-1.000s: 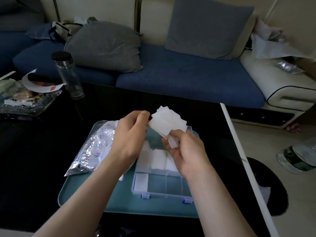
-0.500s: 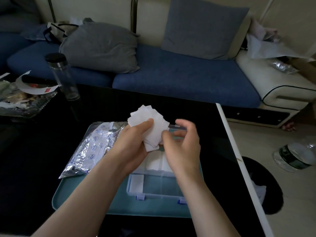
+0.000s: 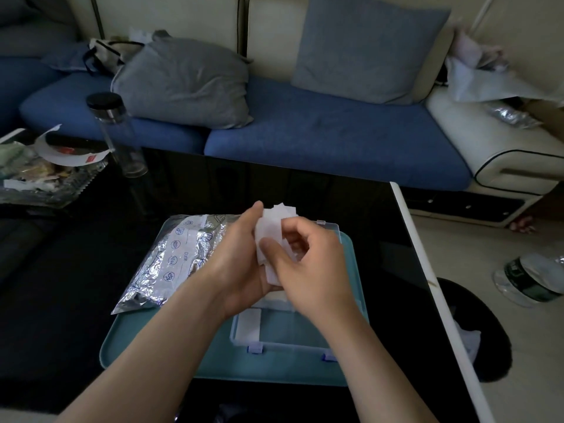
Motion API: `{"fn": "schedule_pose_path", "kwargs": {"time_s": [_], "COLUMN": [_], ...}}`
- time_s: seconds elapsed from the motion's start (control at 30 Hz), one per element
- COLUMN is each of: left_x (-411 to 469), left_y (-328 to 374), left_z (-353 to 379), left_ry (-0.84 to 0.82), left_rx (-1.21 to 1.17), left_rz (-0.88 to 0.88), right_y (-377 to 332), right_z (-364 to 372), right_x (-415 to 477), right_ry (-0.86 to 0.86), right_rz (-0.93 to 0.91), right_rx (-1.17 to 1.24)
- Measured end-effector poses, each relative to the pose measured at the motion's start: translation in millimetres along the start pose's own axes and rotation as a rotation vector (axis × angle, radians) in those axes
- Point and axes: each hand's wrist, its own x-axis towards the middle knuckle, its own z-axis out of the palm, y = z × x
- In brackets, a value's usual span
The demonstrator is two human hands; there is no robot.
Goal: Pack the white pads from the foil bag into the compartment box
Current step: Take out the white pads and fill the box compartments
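Note:
A stack of white pads (image 3: 272,228) sits upright between both hands above the box. My left hand (image 3: 236,264) cups the stack from the left, thumb up along its side. My right hand (image 3: 308,267) curls round the stack from the right, thumb pressed on its front. The clear compartment box (image 3: 293,334) lies open on a teal tray (image 3: 171,352); one white pad (image 3: 248,326) lies in its front left compartment, others are hidden under my hands. The crumpled foil bag (image 3: 174,257) lies on the tray's left side.
The tray rests on a black glossy table (image 3: 61,285) whose white right edge (image 3: 433,288) runs diagonally. A clear bottle with black cap (image 3: 117,135) and a cluttered glass dish (image 3: 36,175) stand at the far left. A blue sofa with grey cushions lies behind.
The fanned pads have been squared into a tighter stack. My right hand, open half a second ago, has closed on the stack, and both hands have come together over the box.

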Motion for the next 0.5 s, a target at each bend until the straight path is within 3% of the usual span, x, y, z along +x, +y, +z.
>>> {"fn": "schedule_pose_path", "kwargs": {"time_s": [0.13, 0.27, 0.5], "left_x": [-2, -5, -13], "left_y": [5, 6, 6], "left_z": [-3, -5, -1], "left_ry": [-0.028, -0.008, -0.061], "left_rx": [-0.019, -0.039, 0.113], "left_rz": [0.001, 0.014, -0.032], "right_y": [-3, -3, -1], "right_z": [-8, -21, -20], "right_x": [5, 9, 11], "right_ry": [-0.020, 0.080, 0.143], "right_rz": [0.134, 0.217, 0.241], "right_rx": [0.186, 0.371, 0.379]}}
